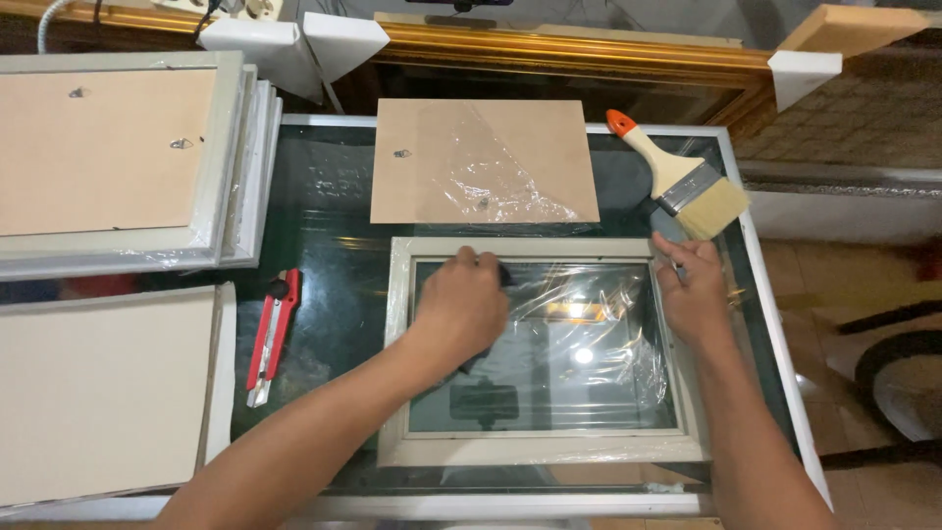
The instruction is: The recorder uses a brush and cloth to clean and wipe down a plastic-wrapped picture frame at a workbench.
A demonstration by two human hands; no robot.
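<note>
Both forearms reach in from the near edge of the dark glass-topped table with white metal rim [756, 285]. The left hand [461, 306] lies knuckles-up on the pane of the pale cream wooden picture frame wrapped in clear plastic film [545, 447], fingers curled around a small dark object [503, 275] near the frame's top-left inner corner; what that object is can't be made out. The right hand [694, 290] rests on the frame's right rail nr the top corner, fingers bent and pinching at the film there, wrist straight, elbow low.

The frame sits face-up at the table's centre, square to the edges. Just behind it, apart by a narrow strip of glass: a brown hardboard backing panel w/ metal hanger clips and crumpled film [483, 162]. A flat paintbrush w/ cream handle, orange tip and pale bristles [687, 182] lies diagonally at the back right, bristles just above the right hand. To the left, a red-and-silver utility knife [270, 339] lies lengthwise, beside a white board sheet [103, 393]; a stack of grey-white frames, backs up [128, 157], is at far left.
</note>
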